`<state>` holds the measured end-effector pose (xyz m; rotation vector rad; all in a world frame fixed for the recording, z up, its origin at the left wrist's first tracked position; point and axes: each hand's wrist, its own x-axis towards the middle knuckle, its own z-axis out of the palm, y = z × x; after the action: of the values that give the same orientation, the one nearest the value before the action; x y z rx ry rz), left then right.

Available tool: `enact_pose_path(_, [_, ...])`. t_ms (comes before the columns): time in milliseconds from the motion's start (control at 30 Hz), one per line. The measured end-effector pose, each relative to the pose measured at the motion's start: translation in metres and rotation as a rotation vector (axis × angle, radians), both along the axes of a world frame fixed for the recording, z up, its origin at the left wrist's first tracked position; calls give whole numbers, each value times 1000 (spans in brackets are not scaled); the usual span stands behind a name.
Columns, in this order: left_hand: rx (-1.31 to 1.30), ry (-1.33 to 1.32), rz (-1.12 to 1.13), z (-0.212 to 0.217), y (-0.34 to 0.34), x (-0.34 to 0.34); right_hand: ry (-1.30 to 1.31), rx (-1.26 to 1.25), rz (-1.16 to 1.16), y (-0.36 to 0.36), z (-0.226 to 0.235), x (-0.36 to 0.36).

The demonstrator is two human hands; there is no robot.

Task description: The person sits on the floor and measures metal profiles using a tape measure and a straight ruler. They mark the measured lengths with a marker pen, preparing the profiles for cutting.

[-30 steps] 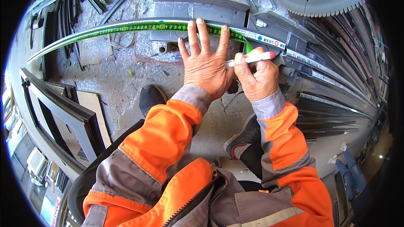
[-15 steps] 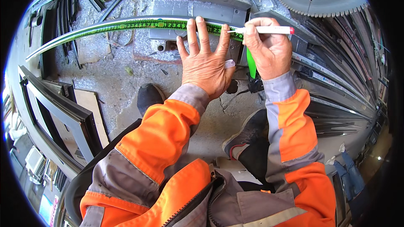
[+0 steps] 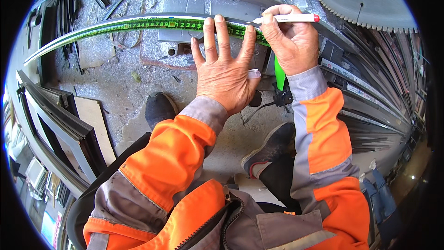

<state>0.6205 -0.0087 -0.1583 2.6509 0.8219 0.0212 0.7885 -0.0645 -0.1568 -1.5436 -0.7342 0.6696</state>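
Observation:
My left hand lies flat with its fingers spread, pressing on a green-and-black tape measure stretched along a long metal profile. A whitish pen cap sits beside its thumb; how it is held there is hidden. My right hand pinches a white marker pen with a red end. The pen's thin tip points left, just above my left index fingertip, close to the profile's far edge. Below the right hand, a bright green piece hangs by a dark fitting.
A large toothed saw blade stands at the far right beside a grey metal machine bed. Long profiles are stacked along the right. Dark frames lean at the left. My shoes stand on the shavings-strewn floor.
The marker tip has shifted slightly away from me and left, off its earlier place beside my index fingertip. My left hand stays spread on the tape. The whole view has tilted a little.

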Motion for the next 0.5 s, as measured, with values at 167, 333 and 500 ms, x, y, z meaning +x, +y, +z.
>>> enact_pose_path(167, [-6, 5, -1, -1, 0, 0, -48, -27, 32, 0, -1, 1])
enact_pose_path(333, [-7, 3, -6, -2, 1, 0, -52, -34, 28, 1, -1, -1])
enact_pose_path(500, [-6, 1, -5, -2, 1, 0, -54, -37, 29, 0, -3, -3])
